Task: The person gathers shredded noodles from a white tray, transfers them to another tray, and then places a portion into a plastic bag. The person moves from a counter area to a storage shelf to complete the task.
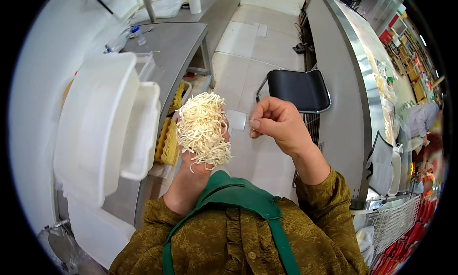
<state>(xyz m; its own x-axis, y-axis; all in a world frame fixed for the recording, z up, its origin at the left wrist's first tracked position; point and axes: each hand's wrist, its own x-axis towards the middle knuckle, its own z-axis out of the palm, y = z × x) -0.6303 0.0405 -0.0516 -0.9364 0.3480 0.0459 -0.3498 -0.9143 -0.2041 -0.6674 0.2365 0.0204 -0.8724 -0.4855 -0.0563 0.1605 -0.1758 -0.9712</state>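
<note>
A loose heap of pale, thin strips (203, 128), like noodles or shredded tofu skin, lies on the palm of my left hand (189, 161). The fingertips curl up around the far right side of the heap, and most of the palm is hidden under it. A few strands hang over the wrist. To the right, apart from the heap, my right hand (275, 122) is raised with thumb and fingers curled together. No thing can be made out between its fingertips.
White plastic tubs (96, 128) stand on a steel table (171, 42) to the left, with yellow crates (168, 140) beneath. A black-seated chair (298, 90) stands ahead, beside a steel-edged counter (332, 60). A wire basket (397, 221) and a person (422, 119) are at the right.
</note>
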